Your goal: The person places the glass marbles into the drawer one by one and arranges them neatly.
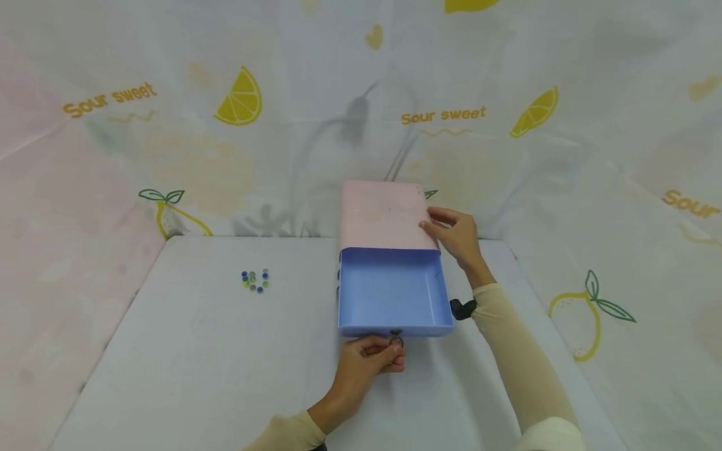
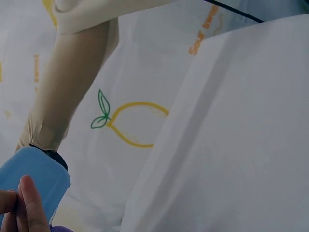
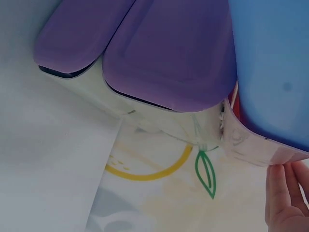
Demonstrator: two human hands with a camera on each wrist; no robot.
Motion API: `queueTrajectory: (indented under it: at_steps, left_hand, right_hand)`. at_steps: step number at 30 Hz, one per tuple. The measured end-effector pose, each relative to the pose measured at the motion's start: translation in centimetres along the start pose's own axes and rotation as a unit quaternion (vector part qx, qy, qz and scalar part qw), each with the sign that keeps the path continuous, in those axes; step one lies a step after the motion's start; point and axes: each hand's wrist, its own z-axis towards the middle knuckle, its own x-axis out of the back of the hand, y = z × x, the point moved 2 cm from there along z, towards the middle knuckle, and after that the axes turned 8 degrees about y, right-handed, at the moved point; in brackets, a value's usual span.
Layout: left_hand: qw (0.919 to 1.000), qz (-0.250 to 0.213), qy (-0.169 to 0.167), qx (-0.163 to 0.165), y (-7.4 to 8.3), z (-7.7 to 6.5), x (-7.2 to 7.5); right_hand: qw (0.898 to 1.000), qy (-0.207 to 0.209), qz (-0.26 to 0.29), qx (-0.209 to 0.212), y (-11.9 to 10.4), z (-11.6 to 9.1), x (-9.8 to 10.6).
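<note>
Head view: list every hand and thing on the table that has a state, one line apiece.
Blue drawer: pulled open, nothing visible inside
Pink casing: drawer extending from its front
Ring pull: pinched in the left hand
Marbles: loose, clustered
Left hand: pinching the ring pull
Right hand: touching the casing's right side

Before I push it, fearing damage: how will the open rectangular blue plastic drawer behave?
The drawer looks stiff, being straight-sided, and probably light, being thin-walled. It might tilt, jutting far from the pale pink boxy casing.
</note>
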Motion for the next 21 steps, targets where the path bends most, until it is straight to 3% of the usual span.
queueTrajectory:
  at_steps: [9, 17, 21]
  left_hand:
    - [0.9999, -0.001, -0.016, -0.007, -0.3, 0.0, 0.4]
    - [0.9998, 0.000, -0.021, -0.005, -0.1, -0.1, 0.8]
    - [0.9987, 0.023, -0.045, 0.005, -0.2, -0.2, 1.6]
  right_hand:
    - [1.000, 0.002, -0.001, 0.004, 0.2, 0.0, -0.2]
    - [1.000, 0.007, -0.001, 0.004, 3.2, 1.3, -0.5]
    - [1.000, 0.017, -0.010, 0.006, 3.7, 1.2, -0.1]
